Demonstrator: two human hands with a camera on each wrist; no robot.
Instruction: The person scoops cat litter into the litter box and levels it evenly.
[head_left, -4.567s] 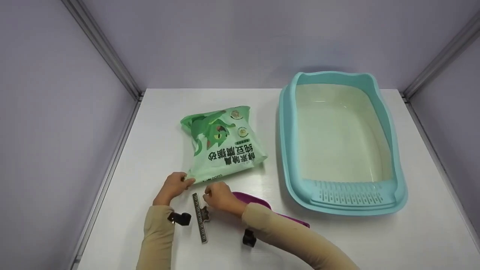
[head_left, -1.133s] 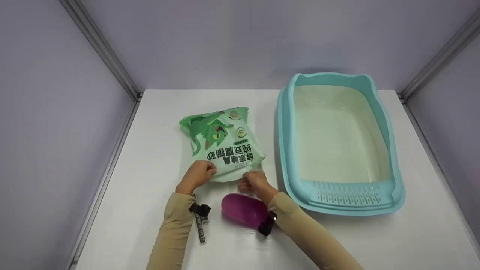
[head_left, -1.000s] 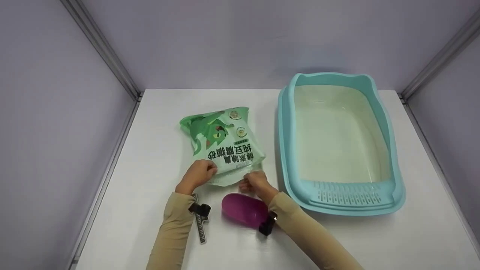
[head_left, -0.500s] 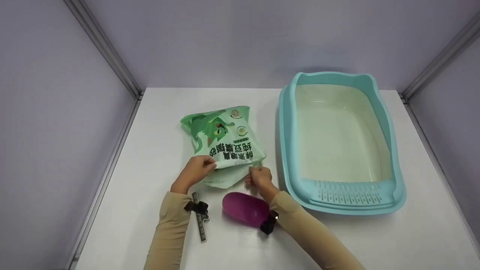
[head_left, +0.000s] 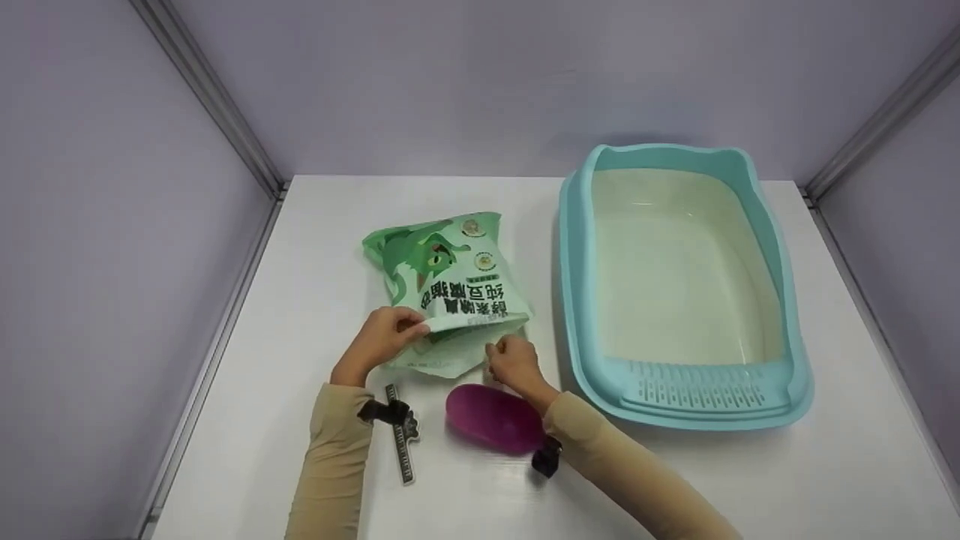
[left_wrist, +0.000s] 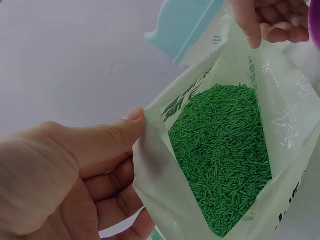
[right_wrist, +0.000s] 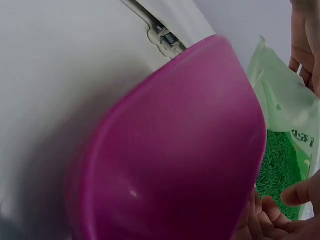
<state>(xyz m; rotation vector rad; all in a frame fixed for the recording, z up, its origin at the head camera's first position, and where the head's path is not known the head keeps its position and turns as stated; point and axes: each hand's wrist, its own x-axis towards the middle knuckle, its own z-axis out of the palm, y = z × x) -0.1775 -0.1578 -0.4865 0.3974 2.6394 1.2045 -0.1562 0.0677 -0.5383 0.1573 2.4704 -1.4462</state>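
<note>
A green bag of cat litter lies with its mouth toward me; green pellets show inside. My left hand pinches the upper edge of the mouth at the left, thumb on one side and fingers on the other, lifting it off the lower flap. My right hand is at the right end of the mouth, thumb apart from loosely bent fingers, with no bag edge visibly gripped between them. A magenta scoop lies beneath the right wrist. Left of it lies a metal clip, partly under the left wrist camera.
A large turquoise litter box with a pale inside and a slotted front ledge stands to the right of the bag. White table surface stretches to the left. Grey-white walls enclose the back and sides.
The bag, flat and closed earlier, now has its mouth open. My left hand has raised the upper edge and drifted left. The right hand has come away from the right corner, its fingers loosened.
</note>
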